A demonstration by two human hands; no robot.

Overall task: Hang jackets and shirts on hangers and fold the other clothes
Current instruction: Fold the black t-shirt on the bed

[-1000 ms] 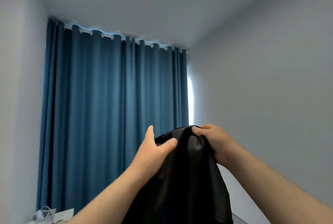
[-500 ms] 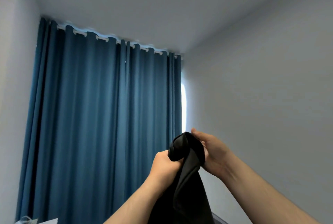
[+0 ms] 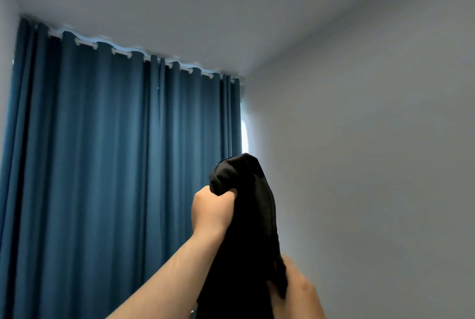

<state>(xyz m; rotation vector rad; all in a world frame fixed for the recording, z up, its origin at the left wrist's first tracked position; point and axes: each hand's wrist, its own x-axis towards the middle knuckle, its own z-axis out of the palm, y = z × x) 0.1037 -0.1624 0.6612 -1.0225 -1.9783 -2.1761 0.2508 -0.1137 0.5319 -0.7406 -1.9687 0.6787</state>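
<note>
I watched from far away through the head camera. At nine o'clock hung the big blue curtain (image 3: pixel 108 177), closed, with a thin strip of bright light (image 3: pixel 243 136) at its right edge. The picture was tilted up, so I could see no hanger, no bed and no table.

Near the middle, a bit toward six o'clock, the left hand (image 3: pixel 212 212) was a tight fist. Its fingers were curled and squeezed together around the top of the black garment (image 3: pixel 246 228), with a lump of cloth poking up over the fist. The garment hung straight down from there, out past the bottom edge.

At five o'clock the right hand (image 3: pixel 295 290) was low against the cloth. It was blurry and partly hidden behind the garment, so I could not tell if its fingers were pinching or just touching.

Here is what I thought could go wrong. The cloth looked smooth and slippery, and one fist carried nearly all of it, so it could slide out. It was bunched up too, so a fold could come out crooked. And I could not tell what kind of garment it was, so hanging or folding might be picked wrong.
</note>
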